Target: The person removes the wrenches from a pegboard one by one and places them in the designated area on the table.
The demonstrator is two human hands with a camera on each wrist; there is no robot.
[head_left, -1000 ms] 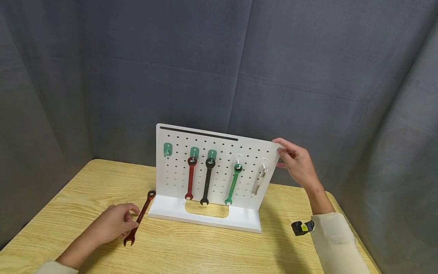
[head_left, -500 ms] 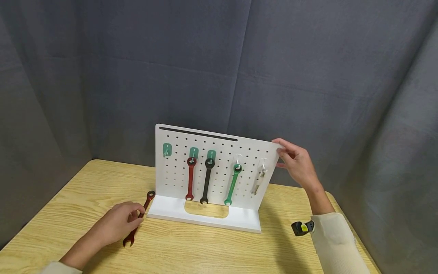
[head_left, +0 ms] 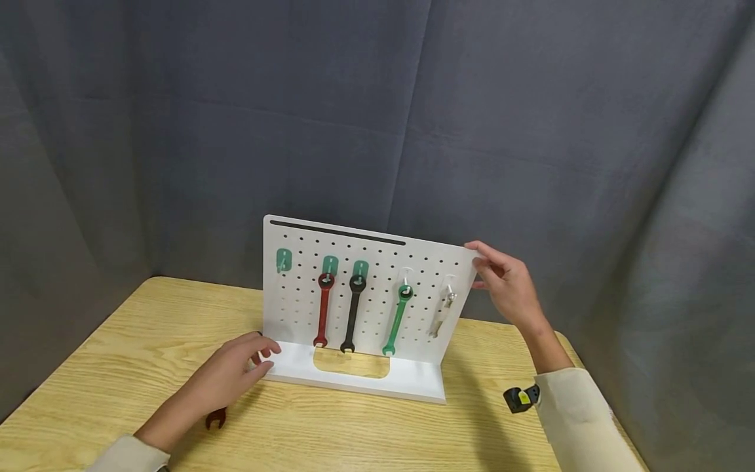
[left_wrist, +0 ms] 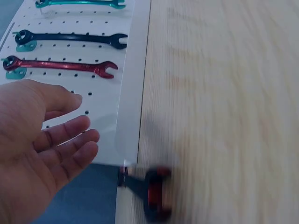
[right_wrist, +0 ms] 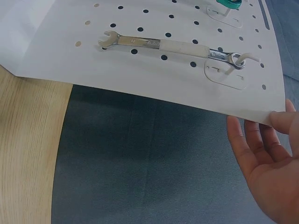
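Note:
My left hand (head_left: 227,373) is at the lower left corner of the white pegboard (head_left: 374,308), fingers loosely bent and holding nothing. Beneath it on the table lies a dark red combination wrench (head_left: 215,418), mostly covered by the hand; its open end shows, blurred, in the left wrist view. The upper right corner of the pegboard is pinched between thumb and fingers of my right hand (head_left: 510,288). On the board's hooks hang a red wrench (head_left: 323,314), a black wrench (head_left: 352,314), a green wrench (head_left: 397,322) and a silver wrench (right_wrist: 133,41) with a white band.
A green hook (head_left: 284,259) at the board's upper left bears no tool. The pegboard base (head_left: 413,380) stands on a light wooden table (head_left: 330,432). Grey curtains (head_left: 354,118) close off the back and sides. A black device (head_left: 519,398) sits at my right sleeve.
My left hand has let go of the loose red wrench and moved right and up to the board's lower left corner. My right hand keeps its grip on the board's corner.

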